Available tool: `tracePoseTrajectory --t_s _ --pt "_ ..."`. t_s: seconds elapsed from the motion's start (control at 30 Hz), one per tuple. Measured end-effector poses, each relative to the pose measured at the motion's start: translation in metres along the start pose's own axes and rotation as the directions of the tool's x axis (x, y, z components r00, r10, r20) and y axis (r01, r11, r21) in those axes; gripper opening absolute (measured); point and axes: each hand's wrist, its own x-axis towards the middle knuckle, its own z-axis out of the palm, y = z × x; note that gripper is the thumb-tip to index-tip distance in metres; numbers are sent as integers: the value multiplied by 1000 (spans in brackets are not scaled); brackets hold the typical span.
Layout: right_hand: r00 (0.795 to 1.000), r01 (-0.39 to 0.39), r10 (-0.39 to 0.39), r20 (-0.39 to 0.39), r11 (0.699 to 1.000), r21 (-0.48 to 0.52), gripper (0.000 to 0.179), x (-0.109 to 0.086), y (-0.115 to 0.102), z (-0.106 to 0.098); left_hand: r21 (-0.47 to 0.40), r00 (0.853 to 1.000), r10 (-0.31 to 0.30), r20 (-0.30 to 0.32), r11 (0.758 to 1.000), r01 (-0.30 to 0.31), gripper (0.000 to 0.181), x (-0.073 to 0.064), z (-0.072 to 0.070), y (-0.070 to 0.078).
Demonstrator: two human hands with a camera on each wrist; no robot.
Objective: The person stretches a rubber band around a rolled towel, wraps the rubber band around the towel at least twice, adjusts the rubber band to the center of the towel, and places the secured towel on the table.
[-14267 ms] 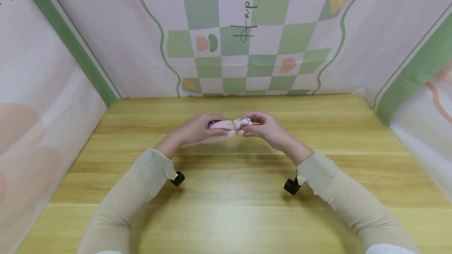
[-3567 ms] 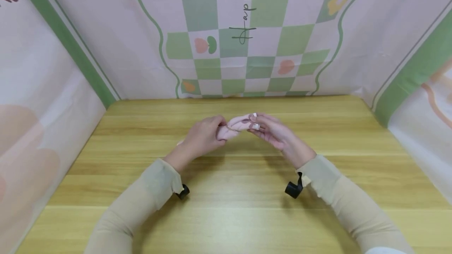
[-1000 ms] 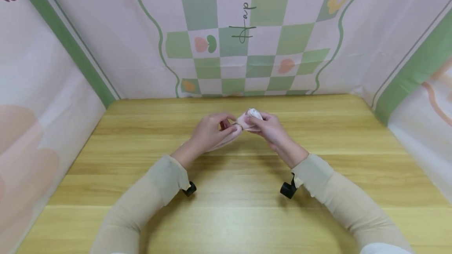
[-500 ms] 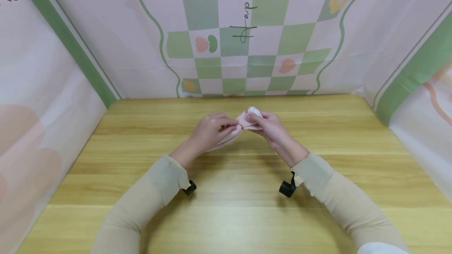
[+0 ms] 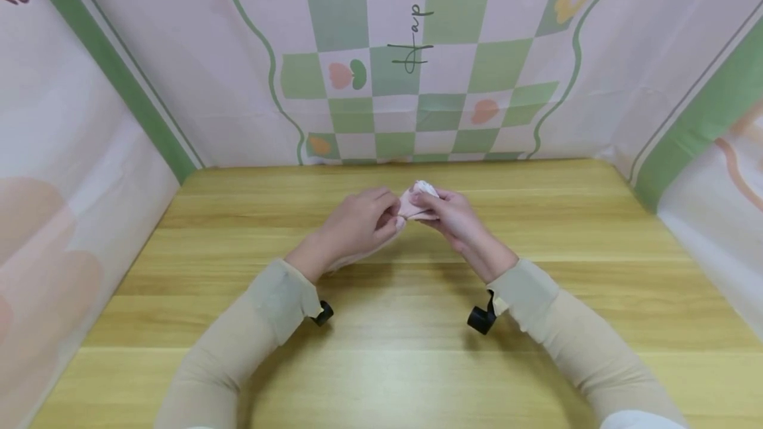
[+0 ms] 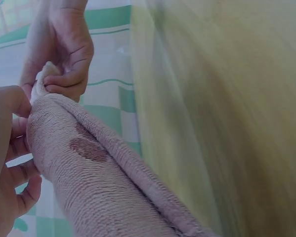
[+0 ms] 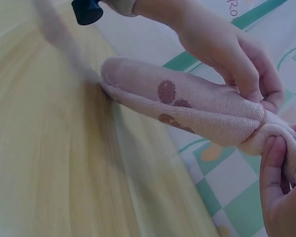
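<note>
A rolled pink towel with brown-red spots hangs between both hands, above the wooden table. A thin brownish band cinches it near one end. My left hand pinches at the band with thumb and fingertips; in the left wrist view its other fingers curl beside the roll. My right hand grips the short end beyond the band, thumb on top, and that end fans upward in the head view. The long part of the towel runs back beneath my left hand, which mostly hides it in the head view.
The wooden table fills the lower view. Behind it hangs a green-and-white checked cloth, with pale cloth walls on both sides. Black wrist cameras stick out from both sleeves.
The towel's short end, earlier lying straight, is now turned up in my right hand. My left hand has moved from around the roll to the band, and its fingers have just curled in more.
</note>
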Motion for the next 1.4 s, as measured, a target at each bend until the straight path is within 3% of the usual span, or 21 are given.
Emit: tracePoseTrajectory --t_s 0.1,0.37,0.6,0.97,1.4 --pt "1000 9 -9 15 1000 0 48 1 -1 1 -28 1000 4 -6 1000 -4 10 0 -2 -2" --pt "999 12 -13 32 1000 18 48 -1 -3 1 -48 993 100 -61 994 -103 5 -3 -3 -7" --pt "999 -1 0 34 1000 19 47 1 -2 -2 -48 988 134 -70 989 -138 5 -5 -4 -10" --pt "996 42 -45 78 999 35 52 -1 2 -12 -19 977 196 -82 980 -198 5 -11 -2 -15" --pt "1000 -9 9 22 1000 7 44 4 -2 -18 -12 975 206 -89 978 -208 5 -10 -2 -17"
